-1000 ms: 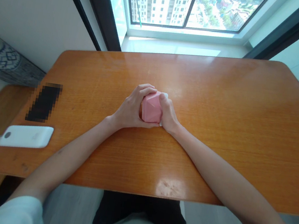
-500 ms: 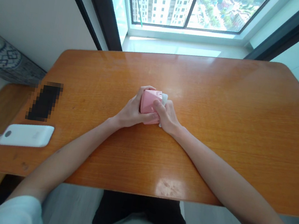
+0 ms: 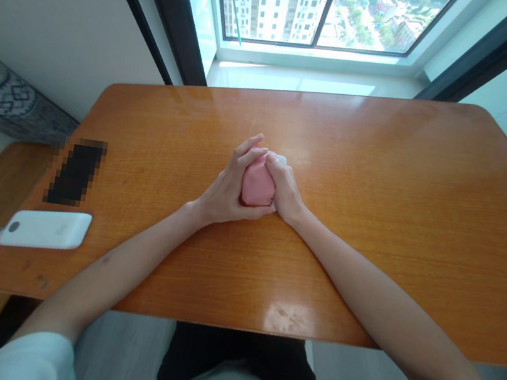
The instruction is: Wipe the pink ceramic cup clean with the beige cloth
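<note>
A small pink packet (image 3: 259,184), soft and shiny like plastic wrap, is held between both hands above the middle of the table. Whitish material (image 3: 281,159) shows at its right end, largely covered by fingers. My left hand (image 3: 230,183) cups the packet from the left, thumb along the near side and fingers over the far side, one fingertip lifted away. From the right, my right hand (image 3: 288,189) grips the other end, its thumb pressed on the top. The fingers beneath the packet are hidden.
The wooden table (image 3: 398,205) reaches to the window (image 3: 318,9). At its left lie a white power-bank-like device (image 3: 47,229) with a cable and a dark pixelated rectangle (image 3: 75,173). A patterned grey fabric (image 3: 15,94) is beside the wall.
The packet has turned and looks more bunched and rounded. My left fingers have lifted and spread over its far side, and my right thumb has shifted toward the far edge.
</note>
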Motion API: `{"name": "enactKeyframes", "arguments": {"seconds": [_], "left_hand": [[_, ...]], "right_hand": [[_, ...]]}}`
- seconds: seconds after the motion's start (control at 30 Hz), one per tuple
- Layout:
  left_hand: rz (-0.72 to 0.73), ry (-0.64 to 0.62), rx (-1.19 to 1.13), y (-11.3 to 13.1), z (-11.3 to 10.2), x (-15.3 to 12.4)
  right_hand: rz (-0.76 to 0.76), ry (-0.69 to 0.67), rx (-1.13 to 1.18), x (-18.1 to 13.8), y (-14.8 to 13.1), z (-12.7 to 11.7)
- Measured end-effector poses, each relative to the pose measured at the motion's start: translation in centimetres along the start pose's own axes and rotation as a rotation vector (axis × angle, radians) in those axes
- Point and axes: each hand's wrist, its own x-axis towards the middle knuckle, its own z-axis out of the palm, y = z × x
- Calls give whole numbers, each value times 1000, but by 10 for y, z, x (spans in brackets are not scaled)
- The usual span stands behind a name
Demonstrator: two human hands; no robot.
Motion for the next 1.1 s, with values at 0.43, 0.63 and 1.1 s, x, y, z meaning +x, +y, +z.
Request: {"name": "enactKeyframes", "arguments": {"seconds": [0.43,0.63,1.1], "left_hand": [[-5,-166,71,-11,-17,2],[-22,-147,41,-8,-17,5],[-28,-122,68,-3,-21,8]], "right_hand": [[141,-4,256,13,18,-4],[197,14,289,14,12,-3],[180,60,275,10,12,-2]]}}
